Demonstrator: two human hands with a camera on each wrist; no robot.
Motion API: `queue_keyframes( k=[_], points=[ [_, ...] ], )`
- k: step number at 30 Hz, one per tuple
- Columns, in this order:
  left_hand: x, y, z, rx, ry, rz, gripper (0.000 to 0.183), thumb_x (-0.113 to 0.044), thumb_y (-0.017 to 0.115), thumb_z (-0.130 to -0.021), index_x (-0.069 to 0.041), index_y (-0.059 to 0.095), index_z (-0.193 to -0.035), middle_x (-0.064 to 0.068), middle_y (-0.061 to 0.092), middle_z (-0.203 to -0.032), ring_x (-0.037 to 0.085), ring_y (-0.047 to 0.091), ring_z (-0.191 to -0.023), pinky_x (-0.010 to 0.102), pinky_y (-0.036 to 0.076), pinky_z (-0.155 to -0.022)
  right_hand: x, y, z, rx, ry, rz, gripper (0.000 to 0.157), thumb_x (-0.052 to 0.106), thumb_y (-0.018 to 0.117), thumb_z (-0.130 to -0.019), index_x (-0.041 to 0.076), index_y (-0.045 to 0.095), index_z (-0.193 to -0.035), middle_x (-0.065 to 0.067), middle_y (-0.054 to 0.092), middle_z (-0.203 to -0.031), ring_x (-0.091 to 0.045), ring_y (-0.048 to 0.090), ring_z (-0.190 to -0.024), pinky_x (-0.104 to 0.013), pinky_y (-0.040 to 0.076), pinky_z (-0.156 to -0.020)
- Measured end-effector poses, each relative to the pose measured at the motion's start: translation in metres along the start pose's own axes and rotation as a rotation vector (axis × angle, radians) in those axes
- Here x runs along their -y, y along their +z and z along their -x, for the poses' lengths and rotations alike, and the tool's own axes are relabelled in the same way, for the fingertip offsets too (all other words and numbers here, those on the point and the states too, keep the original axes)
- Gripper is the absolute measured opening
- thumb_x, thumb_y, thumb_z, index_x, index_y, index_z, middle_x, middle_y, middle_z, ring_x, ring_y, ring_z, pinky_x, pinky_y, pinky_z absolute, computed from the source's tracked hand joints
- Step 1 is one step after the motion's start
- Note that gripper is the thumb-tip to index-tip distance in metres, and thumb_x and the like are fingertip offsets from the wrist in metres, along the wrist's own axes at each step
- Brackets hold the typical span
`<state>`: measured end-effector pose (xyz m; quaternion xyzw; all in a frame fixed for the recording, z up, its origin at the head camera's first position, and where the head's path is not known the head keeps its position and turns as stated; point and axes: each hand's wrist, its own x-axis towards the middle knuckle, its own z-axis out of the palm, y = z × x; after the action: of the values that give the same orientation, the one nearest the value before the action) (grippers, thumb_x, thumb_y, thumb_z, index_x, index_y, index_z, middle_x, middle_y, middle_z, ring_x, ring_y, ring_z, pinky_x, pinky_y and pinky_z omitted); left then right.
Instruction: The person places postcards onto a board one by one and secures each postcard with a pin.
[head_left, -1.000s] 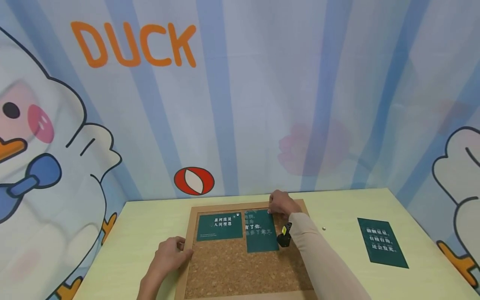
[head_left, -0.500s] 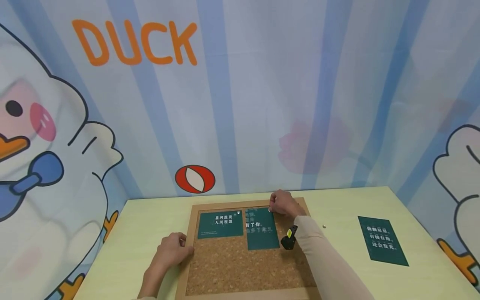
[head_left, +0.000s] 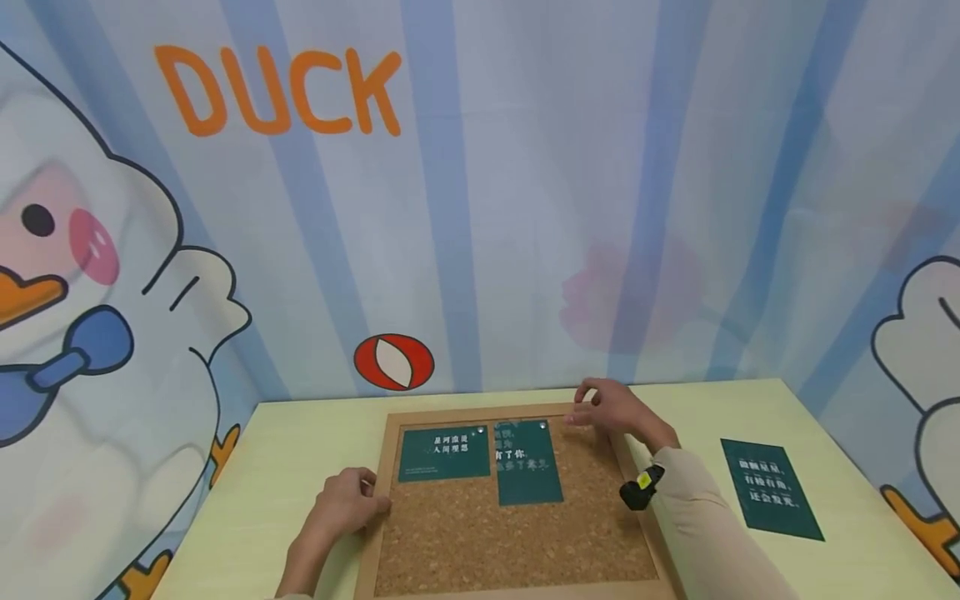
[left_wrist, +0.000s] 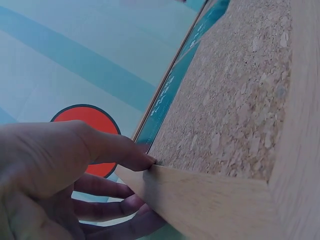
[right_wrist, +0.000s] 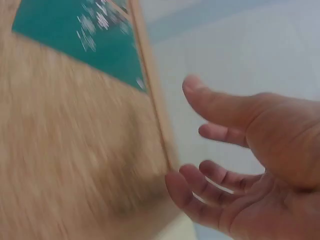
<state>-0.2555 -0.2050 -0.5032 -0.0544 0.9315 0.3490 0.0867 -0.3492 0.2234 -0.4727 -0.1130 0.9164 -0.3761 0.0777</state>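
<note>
A wood-framed corkboard [head_left: 480, 542] lies on the pale yellow table. My left hand [head_left: 347, 504] grips the frame's left side; in the left wrist view its thumb presses on top and the fingers curl against the outer side of the wooden frame [left_wrist: 215, 200]. Two dark green cards with white writing are on the board: a wide card [head_left: 420, 468] at upper left, a tall card [head_left: 531, 487] beside it. A pushpin [head_left: 543, 426] sits at the tall card's top right corner, another pushpin [head_left: 481, 430] at the wide card's. My right hand [head_left: 618, 410] hovers at the board's top right with spread, bent fingers and nothing held.
A third green card [head_left: 772, 487] lies on the table, right of the board. Behind the table [head_left: 300, 433] hangs a blue-striped curtain [head_left: 510, 208] with duck drawings. My right forearm [head_left: 712, 525] crosses the board's right side.
My right hand has let go at the tall card's top right corner and moved right, uncovering the pushpin there. My left hand stays on the frame.
</note>
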Motion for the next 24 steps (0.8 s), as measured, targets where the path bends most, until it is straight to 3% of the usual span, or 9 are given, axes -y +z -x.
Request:
queue_keyframes(
  k=[6, 10, 17, 20, 24],
  points=[
    [-0.003, 0.001, 0.003, 0.001, 0.004, 0.022, 0.037, -0.01, 0.077, -0.085, 0.009, 0.066, -0.114, 0.007, 0.062, -0.085, 0.018, 0.062, -0.066, 0.033, 0.056, -0.056, -0.028, -0.041, 0.032, -0.026, -0.027, -0.007, 0.049, 0.029, 0.082, -0.092, 0.0, 0.057, -0.123, -0.034, 0.051, -0.128, -0.036, 0.065, -0.096, -0.044, 0.06, -0.071],
    [-0.005, 0.0, 0.003, 0.006, -0.008, 0.024, 0.039, -0.01, 0.078, -0.085, 0.01, 0.065, -0.116, 0.007, 0.06, -0.085, 0.018, 0.061, -0.067, 0.033, 0.057, -0.056, -0.047, -0.064, 0.058, -0.067, -0.036, 0.025, 0.056, 0.03, 0.082, -0.091, -0.004, 0.054, -0.126, -0.036, 0.051, -0.124, -0.034, 0.068, -0.089, -0.042, 0.061, -0.068],
    [-0.003, 0.001, 0.002, 0.01, -0.021, 0.034, 0.037, -0.01, 0.079, -0.085, 0.008, 0.066, -0.114, 0.007, 0.061, -0.086, 0.019, 0.061, -0.07, 0.033, 0.057, -0.058, -0.087, -0.087, 0.104, -0.189, -0.011, 0.2, 0.057, 0.031, 0.083, -0.091, -0.005, 0.052, -0.123, -0.033, 0.053, -0.114, -0.035, 0.066, -0.087, -0.048, 0.057, -0.068],
    [-0.003, 0.001, 0.002, 0.009, -0.015, 0.038, 0.036, -0.01, 0.08, -0.085, 0.008, 0.066, -0.114, 0.008, 0.061, -0.086, 0.02, 0.061, -0.07, 0.034, 0.058, -0.058, -0.107, -0.091, 0.121, -0.228, 0.027, 0.278, 0.056, 0.031, 0.082, -0.09, -0.007, 0.053, -0.118, -0.032, 0.055, -0.107, -0.039, 0.061, -0.089, -0.053, 0.053, -0.071],
    [-0.003, 0.0, 0.002, 0.009, -0.01, 0.036, 0.037, -0.01, 0.079, -0.085, 0.008, 0.065, -0.114, 0.008, 0.061, -0.087, 0.019, 0.062, -0.071, 0.034, 0.057, -0.058, -0.132, -0.094, 0.137, -0.217, 0.134, 0.331, 0.058, 0.036, 0.08, -0.092, -0.011, 0.051, -0.112, -0.031, 0.055, -0.1, -0.041, 0.056, -0.088, -0.055, 0.05, -0.07]
  ],
)
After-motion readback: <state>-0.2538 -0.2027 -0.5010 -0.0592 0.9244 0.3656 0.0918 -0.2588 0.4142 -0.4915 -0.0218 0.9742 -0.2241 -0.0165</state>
